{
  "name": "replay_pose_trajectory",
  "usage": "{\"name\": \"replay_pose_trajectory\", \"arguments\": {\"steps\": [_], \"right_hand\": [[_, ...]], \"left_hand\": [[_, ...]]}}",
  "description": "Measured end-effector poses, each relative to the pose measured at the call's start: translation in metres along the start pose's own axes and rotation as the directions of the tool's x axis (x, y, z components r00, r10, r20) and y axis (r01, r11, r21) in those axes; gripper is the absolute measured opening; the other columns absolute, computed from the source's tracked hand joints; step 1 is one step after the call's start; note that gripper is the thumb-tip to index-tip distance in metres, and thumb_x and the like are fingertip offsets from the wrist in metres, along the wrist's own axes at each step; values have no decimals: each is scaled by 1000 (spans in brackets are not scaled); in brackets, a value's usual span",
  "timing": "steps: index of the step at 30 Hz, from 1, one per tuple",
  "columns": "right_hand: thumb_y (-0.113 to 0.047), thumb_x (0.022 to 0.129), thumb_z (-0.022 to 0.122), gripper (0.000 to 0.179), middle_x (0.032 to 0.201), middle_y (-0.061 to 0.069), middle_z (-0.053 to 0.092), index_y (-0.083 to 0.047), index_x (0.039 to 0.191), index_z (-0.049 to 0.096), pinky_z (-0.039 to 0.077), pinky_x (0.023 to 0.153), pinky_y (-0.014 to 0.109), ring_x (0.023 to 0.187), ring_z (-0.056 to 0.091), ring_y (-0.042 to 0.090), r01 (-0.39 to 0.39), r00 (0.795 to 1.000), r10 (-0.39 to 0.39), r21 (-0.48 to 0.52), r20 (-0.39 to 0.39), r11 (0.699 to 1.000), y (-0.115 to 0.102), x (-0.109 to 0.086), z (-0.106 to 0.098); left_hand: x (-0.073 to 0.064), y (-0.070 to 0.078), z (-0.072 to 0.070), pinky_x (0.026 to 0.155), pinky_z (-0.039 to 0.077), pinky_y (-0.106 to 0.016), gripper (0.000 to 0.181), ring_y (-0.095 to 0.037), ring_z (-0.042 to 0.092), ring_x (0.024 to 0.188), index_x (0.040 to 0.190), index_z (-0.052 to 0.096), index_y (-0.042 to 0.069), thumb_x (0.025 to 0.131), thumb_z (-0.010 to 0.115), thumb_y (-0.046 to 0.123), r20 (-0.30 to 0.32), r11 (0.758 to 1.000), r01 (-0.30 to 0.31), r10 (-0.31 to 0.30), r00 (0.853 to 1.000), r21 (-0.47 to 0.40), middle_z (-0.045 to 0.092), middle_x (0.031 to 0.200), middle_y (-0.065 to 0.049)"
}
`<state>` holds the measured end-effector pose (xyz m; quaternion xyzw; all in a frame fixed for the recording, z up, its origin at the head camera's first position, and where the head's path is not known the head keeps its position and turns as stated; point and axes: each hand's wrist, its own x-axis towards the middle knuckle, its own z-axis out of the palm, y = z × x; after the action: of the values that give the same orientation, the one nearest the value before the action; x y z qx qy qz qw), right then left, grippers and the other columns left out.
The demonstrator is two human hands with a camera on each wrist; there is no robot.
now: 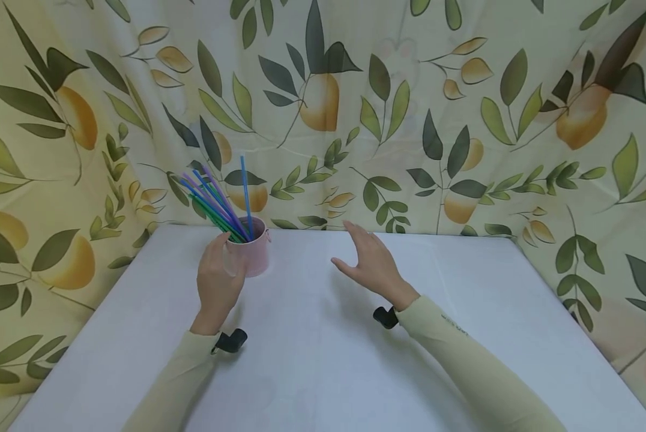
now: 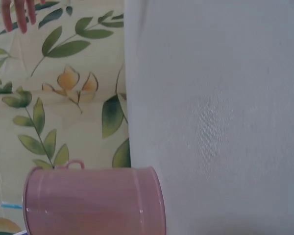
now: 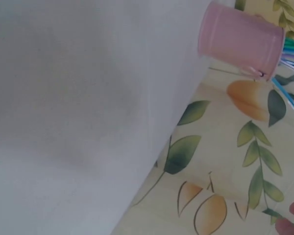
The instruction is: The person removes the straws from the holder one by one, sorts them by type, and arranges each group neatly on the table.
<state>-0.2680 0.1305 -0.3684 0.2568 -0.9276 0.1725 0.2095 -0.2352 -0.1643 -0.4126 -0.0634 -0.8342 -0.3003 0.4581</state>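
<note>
A small pink pail (image 1: 256, 255) with a ring at its side stands upright near the table's back edge. Blue, purple and green straws (image 1: 217, 201) lean out of it, mostly leftward, with one blue straw nearly upright. Close by the pail's left side is my left hand (image 1: 220, 285), its thumb overlapping the pail in the head view; contact is unclear. The left wrist view shows the pail (image 2: 93, 203) lying across its lower left corner. Well to the right, my right hand (image 1: 374, 264) hovers over the table, fingers extended, thumb apart, holding nothing.
A white-covered table (image 1: 312, 360) spreads beneath both arms. Behind it and at the sides hangs a cloth (image 1: 377, 162) printed with leaves and fruit. Each wrist carries a small black camera (image 1: 231, 341).
</note>
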Motion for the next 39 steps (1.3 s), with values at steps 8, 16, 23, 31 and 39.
{"name": "replay_pose_trajectory", "arguments": {"steps": [8, 16, 23, 31, 39], "right_hand": [[-36, 80, 72, 75, 138, 14, 52, -7, 141, 39, 51, 96, 48, 119, 56, 33, -18, 1000, 15, 145, 19, 989, 2, 20, 11], [-27, 80, 75, 69, 132, 12, 57, -10, 139, 42, 44, 105, 44, 123, 54, 27, -143, 988, 91, 496, 127, 856, 2, 45, 25], [-17, 83, 72, 65, 132, 18, 56, -10, 140, 41, 43, 107, 44, 123, 54, 28, -199, 975, 67, 699, 212, 686, 1, 64, 32], [-14, 88, 65, 53, 128, 18, 59, -9, 137, 45, 45, 105, 45, 118, 58, 30, -294, 947, 47, 796, 318, 530, -2, 83, 33], [-12, 90, 62, 48, 128, 20, 59, -7, 136, 45, 46, 104, 40, 115, 60, 24, -313, 945, 52, 844, 324, 436, -6, 102, 40]], "left_hand": [[-2, -19, -10, 101, 43, -53, 57, -35, 50, 119, 130, 47, -4, 81, 71, 10, 37, 984, 158, -156, 987, -80, 54, 127, -23], [0, -36, -13, 107, 40, -53, 72, -40, 44, 126, 141, 33, -3, 83, 71, 14, 292, 880, 413, -342, 893, -234, 40, 140, -25], [6, -55, -18, 115, 31, -47, 75, -35, 34, 137, 147, 23, 4, 86, 67, 12, 492, 712, 615, -422, 761, -339, 31, 149, -21], [19, -72, -19, 118, 23, -50, 75, -37, 25, 141, 149, 16, 3, 90, 61, 10, 608, 676, 647, -360, 707, -352, 24, 153, -21], [34, -74, -8, 119, 20, -49, 79, -34, 23, 143, 149, 17, 4, 88, 65, 14, 609, 675, 655, -374, 700, -338, 24, 154, -19]]}}
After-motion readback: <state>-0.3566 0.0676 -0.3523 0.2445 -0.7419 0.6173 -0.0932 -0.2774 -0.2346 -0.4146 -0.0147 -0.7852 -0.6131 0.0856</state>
